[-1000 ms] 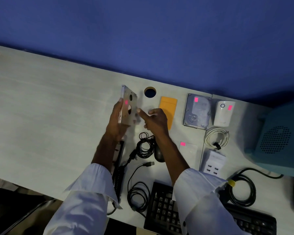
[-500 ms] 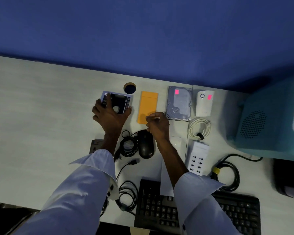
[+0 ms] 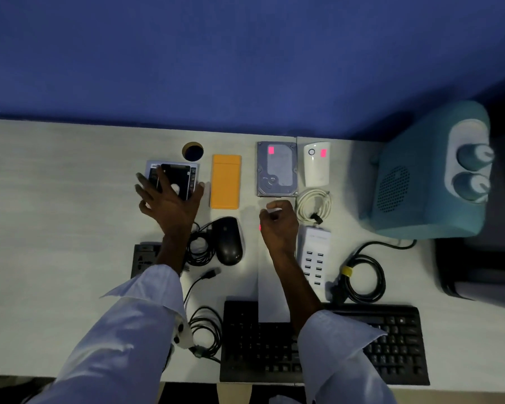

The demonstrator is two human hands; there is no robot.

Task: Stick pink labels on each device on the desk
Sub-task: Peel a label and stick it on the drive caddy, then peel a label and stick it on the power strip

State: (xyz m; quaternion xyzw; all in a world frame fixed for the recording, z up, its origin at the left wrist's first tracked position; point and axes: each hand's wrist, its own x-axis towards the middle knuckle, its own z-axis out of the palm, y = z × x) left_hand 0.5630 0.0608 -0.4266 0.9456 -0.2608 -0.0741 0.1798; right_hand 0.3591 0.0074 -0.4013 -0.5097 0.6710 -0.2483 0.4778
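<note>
Left hand (image 3: 169, 205) spread flat, fingers splayed over drive caddy (image 3: 174, 176) on desk (image 3: 56, 199), pressing rather than gripping. Right hand (image 3: 279, 225) loosely curled above label sheet (image 3: 270, 301), pinching something pale; cannot tell if a label. Pink speck (image 3: 260, 227) at its edge. Labels already on hard drive (image 3: 277, 170) and white plug (image 3: 317, 164). Next probably peeling a fresh label for orange case (image 3: 225, 182), mouse (image 3: 227, 240) or USB hub (image 3: 314, 258), all bare. No containers anywhere

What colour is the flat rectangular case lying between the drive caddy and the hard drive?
Orange, plain with no visible pattern: the case, seen in the head view.
</note>
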